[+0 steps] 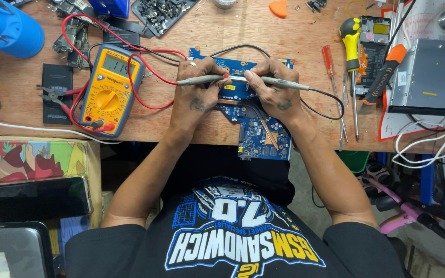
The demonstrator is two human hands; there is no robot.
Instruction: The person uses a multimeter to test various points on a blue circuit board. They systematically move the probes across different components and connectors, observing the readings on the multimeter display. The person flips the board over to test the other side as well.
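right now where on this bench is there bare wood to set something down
Bare wood lies above the circuit board, between the parts tray and the orange pick. A smaller patch sits below the multimeter. The right side by the screwdrivers is crowded.

A blue circuit board lies flat beside the yellow meter; two grey probes cross level above it, tips meeting.

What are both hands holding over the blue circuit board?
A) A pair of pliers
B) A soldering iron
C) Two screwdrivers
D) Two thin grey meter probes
D: the left hand and right hand each grip a grey probe, tips meeting over the blue circuit board.
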